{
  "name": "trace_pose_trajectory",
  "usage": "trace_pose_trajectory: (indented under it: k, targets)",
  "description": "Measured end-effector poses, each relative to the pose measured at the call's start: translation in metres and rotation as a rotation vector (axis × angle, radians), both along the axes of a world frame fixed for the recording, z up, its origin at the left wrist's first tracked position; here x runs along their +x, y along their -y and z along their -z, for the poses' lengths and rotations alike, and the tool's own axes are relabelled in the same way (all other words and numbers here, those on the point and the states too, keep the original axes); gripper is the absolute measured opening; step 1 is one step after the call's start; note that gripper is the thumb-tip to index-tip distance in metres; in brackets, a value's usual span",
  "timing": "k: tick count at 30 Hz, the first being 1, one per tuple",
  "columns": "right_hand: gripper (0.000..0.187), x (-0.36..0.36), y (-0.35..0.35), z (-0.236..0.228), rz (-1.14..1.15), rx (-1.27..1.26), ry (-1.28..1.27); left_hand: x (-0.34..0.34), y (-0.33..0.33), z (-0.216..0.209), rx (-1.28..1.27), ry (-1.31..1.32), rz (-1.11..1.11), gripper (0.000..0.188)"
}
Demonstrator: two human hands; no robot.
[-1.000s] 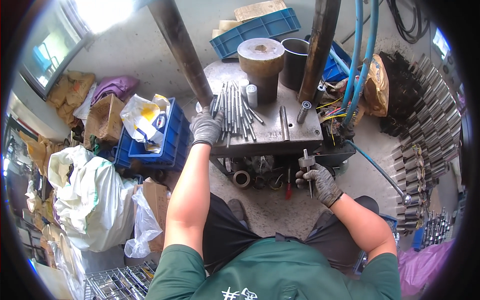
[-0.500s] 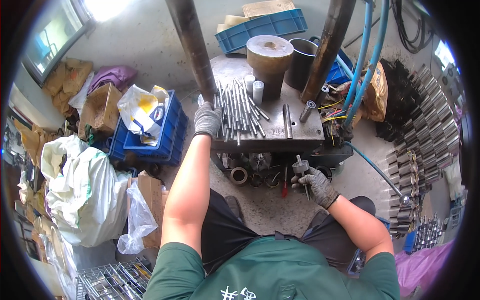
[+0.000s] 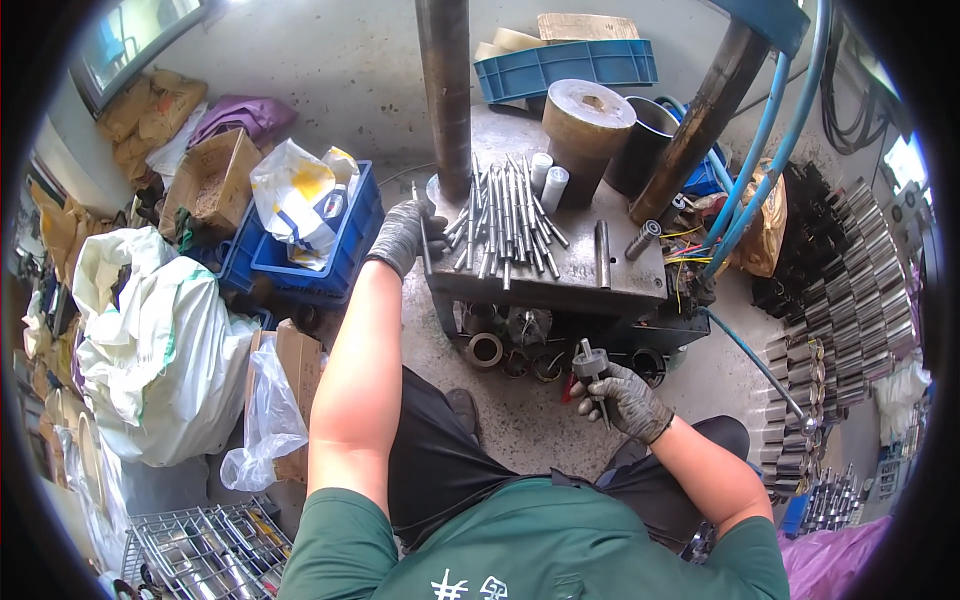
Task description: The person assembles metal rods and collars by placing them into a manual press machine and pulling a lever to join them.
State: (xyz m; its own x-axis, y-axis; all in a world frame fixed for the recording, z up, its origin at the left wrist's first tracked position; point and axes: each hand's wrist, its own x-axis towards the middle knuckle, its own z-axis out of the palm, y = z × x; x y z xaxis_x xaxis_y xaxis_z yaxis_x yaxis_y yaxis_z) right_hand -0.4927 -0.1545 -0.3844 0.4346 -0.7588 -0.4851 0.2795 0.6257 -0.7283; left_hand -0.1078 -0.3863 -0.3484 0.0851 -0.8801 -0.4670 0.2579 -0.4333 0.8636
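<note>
My gloved left hand (image 3: 400, 238) is closed round a thin steel shaft (image 3: 421, 220), held nearly upright just off the table's left edge. To its right, a pile of similar stepped shafts (image 3: 505, 215) lies on the metal press table (image 3: 560, 270). Lower and to the right, my gloved right hand (image 3: 630, 402) grips a steel rotor (image 3: 590, 363), a thick short cylinder with a thin shaft through it. The rotor is tilted, its lower shaft end showing beneath my fingers. Both hands are apart from each other.
Two white cylinders (image 3: 554, 188), a thick round block (image 3: 590, 120), a steel rod (image 3: 603, 255) and a small spring-like cylinder (image 3: 643, 240) stand or lie on the table. Dark columns (image 3: 445, 100) rise beside it. Blue crates (image 3: 340, 250) stand left; stacked metal cylinders (image 3: 860, 290) right.
My left hand has drawn back from the pile to the left, with a shaft now in it. My right hand still holds the rotor, slightly lower. The view has shifted.
</note>
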Motion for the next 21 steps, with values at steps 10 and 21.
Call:
trace_pose_trajectory:
  k: [10,21]
  targets:
    - [0.030,-0.015,-0.004,0.005,0.288,-0.002,0.109,-0.107,-0.039,-0.004,-0.521,0.531,0.244,0.032]
    - [0.035,-0.023,-0.011,-0.002,0.350,-0.016,0.145,-0.232,-0.014,-0.008,-0.618,1.375,0.530,0.051]
